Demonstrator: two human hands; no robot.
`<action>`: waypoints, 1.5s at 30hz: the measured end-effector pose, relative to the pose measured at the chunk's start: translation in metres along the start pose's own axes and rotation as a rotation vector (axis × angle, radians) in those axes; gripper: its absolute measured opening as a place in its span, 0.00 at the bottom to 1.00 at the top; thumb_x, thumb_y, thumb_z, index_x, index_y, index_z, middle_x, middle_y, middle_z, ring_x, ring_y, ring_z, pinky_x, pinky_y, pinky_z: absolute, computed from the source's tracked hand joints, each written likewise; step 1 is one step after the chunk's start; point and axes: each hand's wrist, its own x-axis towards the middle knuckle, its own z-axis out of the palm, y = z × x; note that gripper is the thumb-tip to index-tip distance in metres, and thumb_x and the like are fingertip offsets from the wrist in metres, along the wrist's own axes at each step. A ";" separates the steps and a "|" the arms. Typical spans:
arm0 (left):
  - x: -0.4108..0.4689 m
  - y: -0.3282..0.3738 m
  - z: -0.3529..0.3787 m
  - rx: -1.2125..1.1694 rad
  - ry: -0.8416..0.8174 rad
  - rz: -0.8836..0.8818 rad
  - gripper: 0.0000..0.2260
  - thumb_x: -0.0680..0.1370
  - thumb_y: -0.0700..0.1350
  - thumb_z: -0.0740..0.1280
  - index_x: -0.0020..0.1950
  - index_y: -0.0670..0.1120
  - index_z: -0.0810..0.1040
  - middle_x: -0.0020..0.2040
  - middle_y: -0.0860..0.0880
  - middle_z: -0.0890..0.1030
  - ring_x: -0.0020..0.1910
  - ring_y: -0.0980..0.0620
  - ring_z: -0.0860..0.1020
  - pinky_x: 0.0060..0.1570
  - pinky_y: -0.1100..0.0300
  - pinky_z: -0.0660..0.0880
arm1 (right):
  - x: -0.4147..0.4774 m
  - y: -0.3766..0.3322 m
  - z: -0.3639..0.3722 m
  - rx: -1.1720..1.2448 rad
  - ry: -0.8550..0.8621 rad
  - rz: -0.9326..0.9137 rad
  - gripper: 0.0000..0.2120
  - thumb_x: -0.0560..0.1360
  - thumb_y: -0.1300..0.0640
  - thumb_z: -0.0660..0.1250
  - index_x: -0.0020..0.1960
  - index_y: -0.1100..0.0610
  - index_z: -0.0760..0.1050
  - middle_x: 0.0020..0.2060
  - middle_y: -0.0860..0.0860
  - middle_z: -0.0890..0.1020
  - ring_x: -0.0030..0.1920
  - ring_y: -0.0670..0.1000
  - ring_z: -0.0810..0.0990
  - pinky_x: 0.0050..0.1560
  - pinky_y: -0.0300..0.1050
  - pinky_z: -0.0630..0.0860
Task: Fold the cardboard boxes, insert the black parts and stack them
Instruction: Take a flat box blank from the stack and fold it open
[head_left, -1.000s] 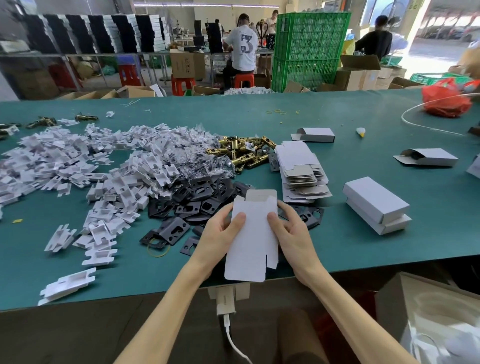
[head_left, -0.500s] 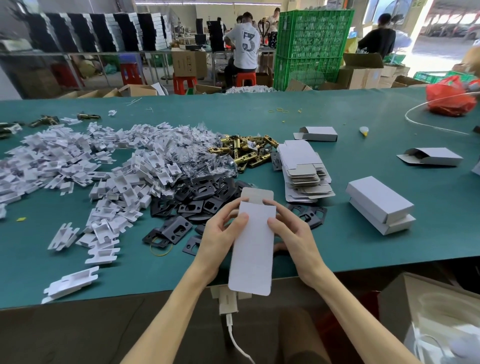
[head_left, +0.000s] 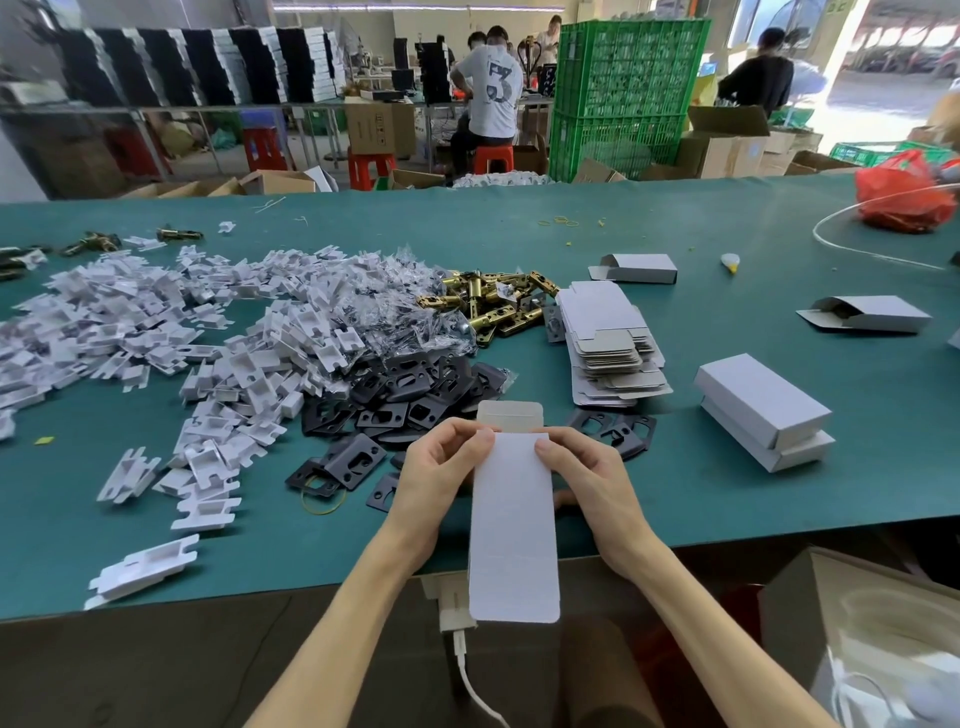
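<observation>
At lower centre of the frame, the left hand (head_left: 441, 467) and right hand (head_left: 587, 478) each pinch a top corner of a white cardboard box (head_left: 514, 530), held over the near edge of the green table (head_left: 311, 561) with its tuck flap poking up. Squeezed unevenly, it could crease off its score lines — then the black plates (head_left: 405, 395), piled just above the hands, might jam going in.

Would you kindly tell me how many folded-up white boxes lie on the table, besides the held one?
4: top box and bottom box stacked at right; an open-ended box beyond them; another open box behind the flat blanks. The right edge may hide more.
</observation>
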 end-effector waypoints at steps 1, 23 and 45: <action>0.000 0.001 0.000 0.002 -0.014 -0.006 0.12 0.78 0.51 0.71 0.55 0.45 0.84 0.54 0.39 0.84 0.48 0.48 0.81 0.50 0.51 0.77 | 0.000 0.000 0.000 0.006 0.000 0.002 0.14 0.76 0.48 0.69 0.55 0.56 0.83 0.49 0.54 0.84 0.47 0.53 0.85 0.34 0.46 0.81; 0.004 -0.007 -0.003 -0.024 -0.038 0.124 0.18 0.84 0.42 0.67 0.72 0.57 0.78 0.50 0.49 0.85 0.50 0.50 0.81 0.50 0.59 0.80 | -0.001 -0.005 0.005 0.045 0.041 0.000 0.25 0.74 0.48 0.73 0.66 0.55 0.70 0.52 0.52 0.86 0.47 0.52 0.86 0.32 0.44 0.81; 0.011 -0.017 -0.006 -0.117 0.288 0.111 0.15 0.77 0.56 0.70 0.54 0.45 0.80 0.44 0.53 0.84 0.45 0.56 0.81 0.47 0.53 0.81 | -0.001 -0.003 -0.008 0.162 0.152 0.077 0.23 0.64 0.46 0.81 0.57 0.48 0.83 0.54 0.56 0.85 0.46 0.53 0.84 0.47 0.53 0.81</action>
